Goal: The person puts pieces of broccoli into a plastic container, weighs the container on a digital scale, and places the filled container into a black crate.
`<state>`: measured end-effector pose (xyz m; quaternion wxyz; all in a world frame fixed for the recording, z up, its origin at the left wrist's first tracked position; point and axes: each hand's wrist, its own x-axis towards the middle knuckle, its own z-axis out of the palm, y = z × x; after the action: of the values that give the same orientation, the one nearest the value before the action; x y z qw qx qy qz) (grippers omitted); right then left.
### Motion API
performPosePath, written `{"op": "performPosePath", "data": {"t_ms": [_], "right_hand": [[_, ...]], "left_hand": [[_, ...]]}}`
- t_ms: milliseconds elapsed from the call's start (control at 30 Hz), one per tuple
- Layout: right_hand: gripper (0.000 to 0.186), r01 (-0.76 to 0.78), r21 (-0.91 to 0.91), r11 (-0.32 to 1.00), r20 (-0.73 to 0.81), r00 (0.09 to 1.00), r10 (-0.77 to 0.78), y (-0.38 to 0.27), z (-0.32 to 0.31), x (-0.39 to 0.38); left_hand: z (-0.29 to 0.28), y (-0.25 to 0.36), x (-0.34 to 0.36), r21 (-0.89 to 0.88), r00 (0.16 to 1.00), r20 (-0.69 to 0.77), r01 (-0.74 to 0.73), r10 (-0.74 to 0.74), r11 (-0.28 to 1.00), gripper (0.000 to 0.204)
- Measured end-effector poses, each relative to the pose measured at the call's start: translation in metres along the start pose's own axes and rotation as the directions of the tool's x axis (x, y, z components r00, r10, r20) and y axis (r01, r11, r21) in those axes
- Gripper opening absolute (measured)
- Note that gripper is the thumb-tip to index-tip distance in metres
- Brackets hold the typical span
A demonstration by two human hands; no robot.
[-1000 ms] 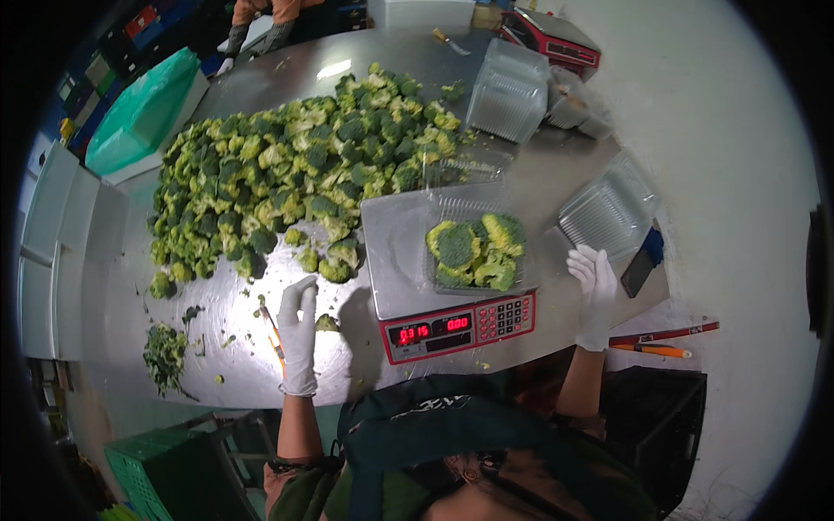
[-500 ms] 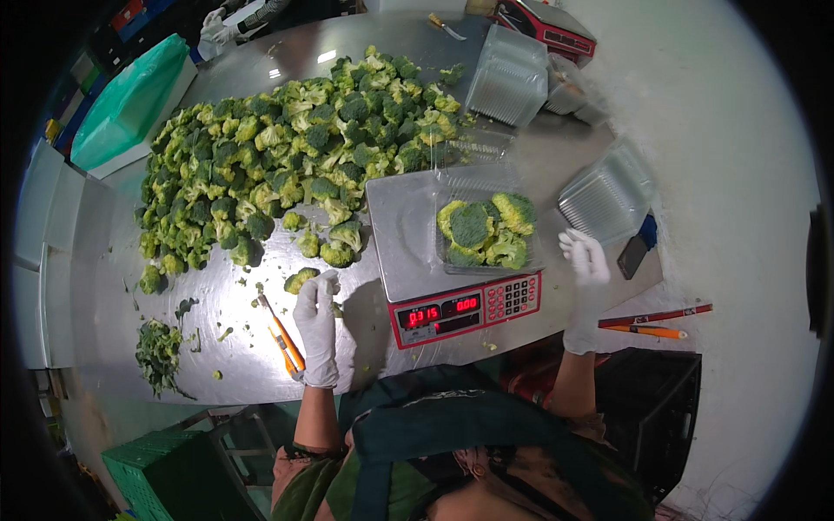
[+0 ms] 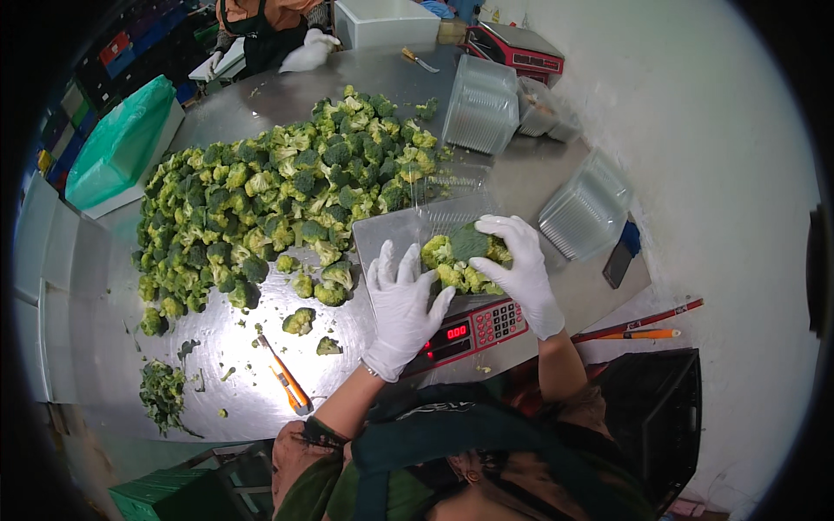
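A clear plastic clamshell box (image 3: 420, 227) with its lid folded back stands on the steel platform (image 3: 375, 233) of a red digital scale (image 3: 486, 334). Broccoli florets (image 3: 439, 252) fill the box. My right hand (image 3: 526, 278), in a white glove, reaches over the box's right side, its fingers and thumb curled round a large dark green floret (image 3: 467, 241) on top. My left hand (image 3: 401, 304), gloved too, hovers at the scale's left front with its fingers spread and nothing in them. It covers part of the scale's display.
A big heap of broccoli (image 3: 278, 187) spreads over the steel table (image 3: 234, 412). An orange utility knife (image 3: 287, 378) lies near the front edge. Stacked clear boxes (image 3: 586, 208), a phone (image 3: 618, 263) and a second scale (image 3: 517, 52) are at right. Across the table stands another person (image 3: 261, 30).
Both my hands have moved in to the box, the right one onto a floret. My left hand has left the loose floret on the table. The other person has come further into view.
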<state>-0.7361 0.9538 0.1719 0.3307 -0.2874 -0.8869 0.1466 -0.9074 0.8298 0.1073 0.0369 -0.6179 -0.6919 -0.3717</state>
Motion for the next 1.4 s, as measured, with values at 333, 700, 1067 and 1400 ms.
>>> {"op": "performPosePath", "data": {"t_ms": [333,700,1067,1400], "right_hand": [[0.044,-0.246,0.686,0.685,-0.033,0.930,0.366,0.000,-0.012,-0.029],[0.047,-0.060,0.673,0.737,-0.174,0.956,0.237,0.014,0.021,-0.048],[0.031,0.232,-0.218,0.948,0.058,0.973,-0.225,-0.011,0.030,-0.028],[0.017,0.283,-0.143,0.948,-0.178,0.935,-0.306,-0.027,0.015,-0.036]], "left_hand": [[0.013,0.016,0.025,0.037,0.980,0.150,0.130,-0.134,0.991,0.036],[0.050,-0.016,0.006,-0.766,0.832,0.074,0.401,-0.550,0.503,0.022],[0.045,-0.036,-0.005,-0.873,0.676,0.354,0.487,-0.646,0.032,0.041],[0.028,-0.012,0.017,-0.811,0.941,-0.049,0.159,-0.336,0.563,0.018]]}}
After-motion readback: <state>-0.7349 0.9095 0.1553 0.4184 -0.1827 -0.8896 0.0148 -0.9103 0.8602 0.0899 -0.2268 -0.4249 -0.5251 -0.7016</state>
